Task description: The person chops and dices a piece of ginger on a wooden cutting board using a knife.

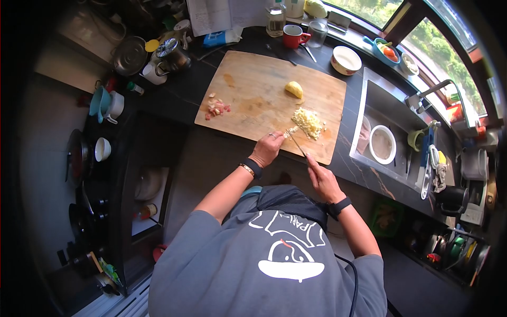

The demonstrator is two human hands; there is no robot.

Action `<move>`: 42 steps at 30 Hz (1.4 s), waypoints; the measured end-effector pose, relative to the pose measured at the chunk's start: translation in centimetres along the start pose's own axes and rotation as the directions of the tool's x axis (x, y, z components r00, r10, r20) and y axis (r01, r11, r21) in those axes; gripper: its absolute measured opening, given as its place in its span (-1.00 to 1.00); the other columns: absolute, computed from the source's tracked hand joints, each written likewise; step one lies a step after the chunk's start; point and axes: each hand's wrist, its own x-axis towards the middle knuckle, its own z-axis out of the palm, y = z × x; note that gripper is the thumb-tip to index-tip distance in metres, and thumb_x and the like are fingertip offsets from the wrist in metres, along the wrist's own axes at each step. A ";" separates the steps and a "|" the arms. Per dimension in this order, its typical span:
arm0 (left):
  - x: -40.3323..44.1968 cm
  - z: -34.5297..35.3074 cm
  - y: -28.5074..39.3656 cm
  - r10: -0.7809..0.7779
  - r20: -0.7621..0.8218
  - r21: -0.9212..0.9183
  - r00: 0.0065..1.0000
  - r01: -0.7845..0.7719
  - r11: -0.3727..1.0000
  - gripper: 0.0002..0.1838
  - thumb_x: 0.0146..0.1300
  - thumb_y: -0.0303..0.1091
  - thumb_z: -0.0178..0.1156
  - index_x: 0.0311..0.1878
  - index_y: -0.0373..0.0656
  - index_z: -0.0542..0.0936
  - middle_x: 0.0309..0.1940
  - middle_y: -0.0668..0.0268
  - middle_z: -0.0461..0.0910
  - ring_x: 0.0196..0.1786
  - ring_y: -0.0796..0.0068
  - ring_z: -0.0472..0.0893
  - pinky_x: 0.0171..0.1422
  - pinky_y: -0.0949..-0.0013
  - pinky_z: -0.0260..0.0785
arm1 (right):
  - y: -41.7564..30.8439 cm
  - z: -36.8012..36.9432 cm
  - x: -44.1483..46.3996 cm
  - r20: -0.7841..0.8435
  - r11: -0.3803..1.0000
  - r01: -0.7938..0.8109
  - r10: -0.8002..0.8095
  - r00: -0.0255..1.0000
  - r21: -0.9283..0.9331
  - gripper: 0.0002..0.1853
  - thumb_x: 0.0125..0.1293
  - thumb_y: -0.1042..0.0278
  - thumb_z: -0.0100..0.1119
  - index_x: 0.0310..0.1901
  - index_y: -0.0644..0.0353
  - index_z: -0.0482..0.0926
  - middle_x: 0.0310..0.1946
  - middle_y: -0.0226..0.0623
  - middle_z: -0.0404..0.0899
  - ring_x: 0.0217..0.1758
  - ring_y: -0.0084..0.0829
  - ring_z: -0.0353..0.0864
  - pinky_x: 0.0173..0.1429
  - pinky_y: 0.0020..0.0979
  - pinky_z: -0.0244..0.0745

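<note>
A wooden cutting board (pixel 253 87) lies on the dark counter. In my right hand (pixel 323 182) is the handle of a knife (pixel 297 142), its blade pointing up and left over the board's front edge. My left hand (pixel 268 147) is beside the blade tip, its fingers drawn together at small pale bits; whether it grips any is too small to tell. Just beyond the knife is a pile of chopped pale-yellow pieces (pixel 309 123). Farther back rests a larger yellow piece (pixel 294 90). Small pink pieces (pixel 216 108) lie at the board's left side.
At the right, the sink (pixel 372 105) holds a white round container (pixel 382 145). Behind the board stand a red mug (pixel 293 37), a glass jar (pixel 317 34) and a bowl (pixel 346 60). A metal pot (pixel 173 55) is at the back left.
</note>
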 end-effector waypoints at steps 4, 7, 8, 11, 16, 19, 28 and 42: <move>0.4 0.0 0.4 -0.009 0.035 0.046 0.999 0.008 0.999 -0.88 0.19 -0.55 0.14 -0.21 -0.23 0.60 -0.17 0.17 0.64 -0.09 0.16 0.65 -0.02 0.23 0.56 | 0.7 1.6 1.5 0.026 0.998 0.030 -0.028 0.999 -0.048 -0.39 0.46 0.33 0.08 0.51 -0.09 0.20 -0.41 0.03 0.61 -0.34 0.06 0.64 -0.22 -0.01 0.54; 0.4 0.3 0.3 -0.012 0.021 0.052 1.000 0.011 0.999 -0.90 0.24 -0.49 0.22 -0.18 -0.22 0.62 -0.15 0.17 0.64 -0.09 0.17 0.65 0.00 0.23 0.55 | 1.4 2.8 1.9 0.041 0.995 -0.003 0.007 0.999 -0.100 -0.38 0.47 0.29 0.07 0.53 -0.12 0.17 -0.41 0.05 0.62 -0.36 0.09 0.64 -0.23 0.01 0.55; 0.3 0.3 0.2 -0.017 0.024 0.055 1.000 0.015 0.998 -0.90 0.24 -0.49 0.22 -0.18 -0.22 0.62 -0.15 0.17 0.64 -0.09 0.17 0.65 0.00 0.23 0.55 | 1.7 3.1 2.2 0.045 0.995 -0.002 0.006 0.999 -0.095 -0.38 0.47 0.29 0.07 0.53 -0.12 0.17 -0.41 0.05 0.62 -0.36 0.09 0.64 -0.23 0.01 0.55; 0.1 0.1 0.4 -0.035 0.039 0.038 0.999 0.033 0.999 -0.89 0.23 -0.48 0.23 -0.18 -0.23 0.61 -0.13 0.17 0.63 -0.09 0.16 0.65 0.02 0.23 0.54 | 2.0 3.7 1.9 0.012 0.986 0.006 -0.004 1.000 -0.167 -0.36 0.47 0.27 0.07 0.54 -0.16 0.15 -0.43 0.06 0.61 -0.39 0.09 0.64 -0.26 0.02 0.55; 0.0 -0.2 0.4 0.039 -0.003 0.067 0.999 -0.039 0.997 -0.83 0.21 -0.53 0.14 -0.13 -0.24 0.60 -0.13 0.19 0.62 -0.06 0.16 0.64 0.02 0.23 0.55 | 2.0 1.5 -1.5 0.067 0.991 -0.051 0.060 0.996 -0.127 -0.35 0.46 0.30 0.09 0.53 -0.20 0.17 -0.47 0.01 0.57 -0.42 0.07 0.63 -0.28 0.01 0.55; -0.5 -0.4 0.1 0.098 -0.012 0.083 0.995 -0.096 0.992 -0.82 0.25 -0.53 0.21 -0.08 -0.25 0.62 -0.12 0.16 0.63 -0.06 0.15 0.65 0.06 0.23 0.54 | 1.9 -0.3 -4.5 0.094 0.991 -0.075 0.086 0.992 -0.114 -0.36 0.45 0.33 0.10 0.52 -0.19 0.19 -0.47 0.00 0.56 -0.41 0.07 0.63 -0.27 0.01 0.55; -0.8 0.1 0.0 0.001 0.022 0.013 1.000 -0.001 1.000 -0.85 0.21 -0.54 0.14 -0.15 -0.26 0.58 -0.10 0.12 0.63 -0.05 0.12 0.65 0.06 0.23 0.55 | -0.3 -1.1 -0.9 0.069 0.999 -0.026 0.028 0.997 -0.023 -0.39 0.45 0.39 0.07 0.50 -0.07 0.22 -0.38 0.03 0.61 -0.30 0.06 0.64 -0.18 -0.03 0.54; -0.6 0.0 0.3 -0.018 0.011 0.027 1.000 0.018 0.999 -0.88 0.26 -0.49 0.22 -0.15 -0.25 0.60 -0.11 0.14 0.63 -0.04 0.11 0.64 0.09 0.20 0.53 | 1.8 2.5 0.2 0.124 0.977 -0.050 0.077 0.989 -0.208 -0.36 0.46 0.38 0.08 0.52 -0.06 0.17 -0.38 0.07 0.60 -0.34 0.08 0.63 -0.21 -0.01 0.53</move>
